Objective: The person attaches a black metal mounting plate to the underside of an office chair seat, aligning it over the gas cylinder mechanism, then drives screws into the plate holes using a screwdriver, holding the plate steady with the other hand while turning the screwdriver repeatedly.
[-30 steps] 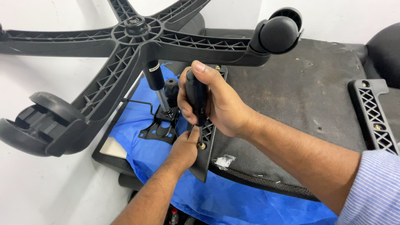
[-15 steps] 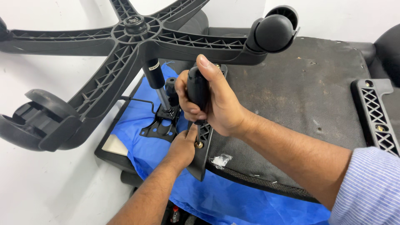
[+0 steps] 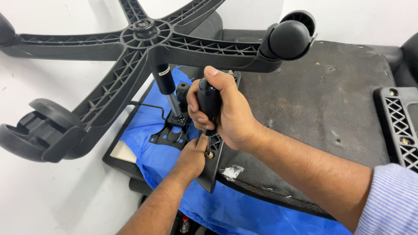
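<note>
White floor surrounds an overturned office chair, its worn grey fabric seat underside [image 3: 322,100] facing up and its black five-spoke plastic base [image 3: 143,43] with black casters tilted toward the camera. A crumpled blue plastic sheet [image 3: 148,143] lies beneath the black metal tilt mechanism plate [image 3: 172,132], from which the gas-lift column rises to the hub. The right hand [image 3: 226,111] has its grip closed firmly around the black handle of a screwdriver [image 3: 208,102], held nearly upright with the thumb riding on top; the shaft runs down out of the fist to a brass-coloured screw [image 3: 209,154] seated in the black ribbed plastic armrest bracket [image 3: 215,148] at the seat's left edge. The left hand [image 3: 191,159] sits just below, its fingers pinched narrow around the lower shaft and screw head, steadying the tip. A second matching black bracket [image 3: 398,126] lies along the seat's far edge with its own fasteners showing. To do this step well, I would judge that the driver should stay square to the screw, with steady downward pressure from the palm so the tip does not cam out, the left fingers guiding only lightly and staying clear of the blade, and the bracket held flat against the fabric so the thread runs true.
</note>
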